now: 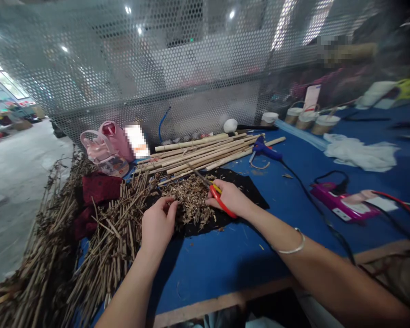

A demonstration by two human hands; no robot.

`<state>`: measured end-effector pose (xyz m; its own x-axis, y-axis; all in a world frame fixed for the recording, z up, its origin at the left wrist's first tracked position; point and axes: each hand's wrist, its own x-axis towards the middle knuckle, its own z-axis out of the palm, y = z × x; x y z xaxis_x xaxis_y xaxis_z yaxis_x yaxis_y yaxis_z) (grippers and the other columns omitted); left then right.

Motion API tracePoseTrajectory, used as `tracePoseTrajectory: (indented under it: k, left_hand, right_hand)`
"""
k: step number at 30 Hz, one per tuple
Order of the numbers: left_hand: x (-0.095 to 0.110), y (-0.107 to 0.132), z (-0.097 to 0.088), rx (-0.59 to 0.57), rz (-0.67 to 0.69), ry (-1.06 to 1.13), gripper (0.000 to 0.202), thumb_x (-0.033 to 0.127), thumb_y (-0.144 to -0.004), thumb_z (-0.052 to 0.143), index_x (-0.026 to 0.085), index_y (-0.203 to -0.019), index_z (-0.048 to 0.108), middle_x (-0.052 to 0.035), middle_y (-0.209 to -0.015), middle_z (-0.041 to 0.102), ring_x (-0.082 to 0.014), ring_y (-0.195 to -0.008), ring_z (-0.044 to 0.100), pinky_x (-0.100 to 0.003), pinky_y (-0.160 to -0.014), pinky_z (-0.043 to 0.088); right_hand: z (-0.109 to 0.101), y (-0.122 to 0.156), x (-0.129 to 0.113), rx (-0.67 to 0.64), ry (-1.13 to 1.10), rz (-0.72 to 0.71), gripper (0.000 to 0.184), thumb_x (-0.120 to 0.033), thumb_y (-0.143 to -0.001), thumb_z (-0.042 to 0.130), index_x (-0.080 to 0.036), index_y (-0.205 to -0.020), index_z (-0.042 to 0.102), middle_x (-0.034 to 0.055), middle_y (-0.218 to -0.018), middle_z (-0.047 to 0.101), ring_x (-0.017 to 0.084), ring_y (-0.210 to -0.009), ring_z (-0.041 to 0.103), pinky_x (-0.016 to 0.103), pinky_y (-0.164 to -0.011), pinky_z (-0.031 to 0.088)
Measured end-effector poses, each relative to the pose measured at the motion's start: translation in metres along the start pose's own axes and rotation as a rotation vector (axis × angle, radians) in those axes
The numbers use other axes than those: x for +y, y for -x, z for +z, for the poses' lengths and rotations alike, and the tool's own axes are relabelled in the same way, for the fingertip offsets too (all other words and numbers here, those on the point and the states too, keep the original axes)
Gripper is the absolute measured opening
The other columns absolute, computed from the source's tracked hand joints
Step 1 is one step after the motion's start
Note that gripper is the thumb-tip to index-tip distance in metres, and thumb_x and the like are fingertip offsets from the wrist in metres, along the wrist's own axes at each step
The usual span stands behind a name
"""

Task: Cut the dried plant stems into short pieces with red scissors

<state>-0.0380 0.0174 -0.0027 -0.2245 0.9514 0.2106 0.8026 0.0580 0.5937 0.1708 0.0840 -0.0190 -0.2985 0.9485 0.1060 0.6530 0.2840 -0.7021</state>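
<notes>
My right hand [230, 198] is closed round the red and yellow handles of a pair of scissors [222, 204]. The blades point up and to the left over a heap of dry, cut plant bits [194, 200]. At the heap's left edge is my left hand [159, 222], its fingers curled and thumb close to the forefinger; whatever they pinch, if anything, is hidden. The heap lies on a black cloth [254, 191]. Left of my left hand lies a bundle of dry brown stalks [114, 241].
Pale sticks [205, 155] lie behind the heap. To the right are a blue glue gun [264, 149] with its cord, a magenta power strip [343, 202] and a crumpled white plastic bag [360, 152]. A pink bottle [105, 152] stands at back left, before a perforated metal screen [177, 68].
</notes>
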Motion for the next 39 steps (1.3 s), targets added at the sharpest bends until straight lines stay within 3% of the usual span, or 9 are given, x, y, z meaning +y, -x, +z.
tracePoseTrajectory:
  k: [4, 8, 21, 30, 33, 36, 39]
  left_hand:
    - [0.002, 0.002, 0.0, -0.041, 0.005, -0.017, 0.027, 0.041, -0.079, 0.048, 0.022, -0.085, 0.065, -0.0024, -0.073, 0.067, -0.0157, -0.065, 0.058, -0.024, -0.059, 0.038]
    - [0.004, 0.003, 0.0, -0.033, 0.03, -0.019, 0.027, 0.042, -0.08, 0.047, 0.022, -0.08, 0.066, -0.0017, -0.072, 0.067, -0.0149, -0.064, 0.057, -0.023, -0.057, 0.036]
    - [0.004, 0.006, 0.004, 0.013, 0.101, 0.067, 0.029, 0.039, -0.081, 0.046, 0.019, -0.082, 0.066, -0.004, -0.073, 0.067, -0.0154, -0.064, 0.059, -0.024, -0.06, 0.039]
    - [0.01, 0.01, 0.005, -0.018, 0.169, 0.2, 0.024, 0.033, -0.081, 0.047, 0.019, -0.08, 0.067, -0.0042, -0.077, 0.068, -0.0157, -0.069, 0.06, -0.025, -0.065, 0.041]
    - [0.014, 0.015, 0.009, -0.084, 0.166, 0.338, 0.025, 0.033, -0.08, 0.048, 0.018, -0.075, 0.068, -0.0044, -0.07, 0.066, -0.0151, -0.063, 0.057, -0.024, -0.061, 0.04]
    - [0.022, 0.021, 0.015, -0.291, 0.087, 0.651, 0.032, 0.04, -0.079, 0.048, 0.016, -0.077, 0.068, -0.0035, -0.063, 0.062, -0.0119, -0.052, 0.051, -0.022, -0.049, 0.037]
    - [0.031, 0.026, 0.018, -0.428, -0.162, 1.027, 0.04, 0.049, -0.075, 0.051, 0.013, -0.084, 0.066, -0.0026, -0.064, 0.058, -0.0085, -0.048, 0.046, -0.019, -0.042, 0.034]
  right_hand:
    - [0.007, 0.001, -0.004, 0.085, 0.107, -0.094, 0.004, -0.022, -0.07, 0.052, -0.02, -0.07, 0.049, -0.0017, -0.063, 0.056, 0.01, -0.054, 0.046, 0.02, -0.051, 0.03]
    - [0.003, -0.008, 0.01, 0.07, 0.207, -0.059, 0.001, -0.02, -0.071, 0.05, -0.02, -0.071, 0.049, -0.0014, -0.061, 0.055, 0.011, -0.053, 0.046, 0.021, -0.05, 0.027]
    - [0.005, -0.015, 0.009, 0.012, 0.257, -0.155, 0.013, -0.011, -0.067, 0.048, -0.02, -0.075, 0.051, -0.0008, -0.069, 0.056, 0.012, -0.061, 0.051, 0.02, -0.054, 0.031]
    - [-0.002, -0.002, -0.003, 0.297, -0.216, -0.18, 0.016, -0.031, -0.071, 0.056, -0.019, -0.08, 0.049, 0.0019, -0.077, 0.059, 0.013, -0.067, 0.055, 0.025, -0.064, 0.044]
    - [-0.002, 0.004, -0.016, 0.394, -0.409, -0.196, 0.02, -0.031, -0.069, 0.057, -0.021, -0.074, 0.041, 0.0007, -0.074, 0.055, 0.013, -0.065, 0.055, 0.027, -0.063, 0.046]
    - [0.003, 0.01, -0.03, 0.283, -0.662, -0.176, 0.028, -0.032, -0.069, 0.058, -0.022, -0.072, 0.031, 0.0005, -0.076, 0.053, 0.014, -0.065, 0.057, 0.028, -0.059, 0.048]
    - [0.012, 0.02, -0.042, 0.095, -0.76, -0.21, 0.029, -0.032, -0.069, 0.059, -0.023, -0.073, 0.032, -0.0006, -0.077, 0.052, 0.014, -0.066, 0.057, 0.03, -0.063, 0.049]
